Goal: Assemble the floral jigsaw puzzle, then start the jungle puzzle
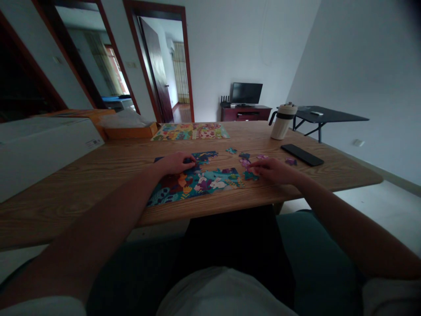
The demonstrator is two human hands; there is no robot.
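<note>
The partly joined jigsaw (pixel 210 181) lies on the wooden counter (pixel 118 171), the person's left hand (pixel 176 163) curled over its upper left part. Near its right end, the right hand (pixel 274 170) has fingers bent at some loose pieces (pixel 244 163); from where I stand, I can't tell whether either hand pinches one.

Dimly lit pale walls (pixel 223 44); red-brown door frames (pixel 188 66) at left; television (pixel 247 93) on dark-red cabinet (pixel 229 115), far side; black folding table (pixel 345 115), right.
</note>
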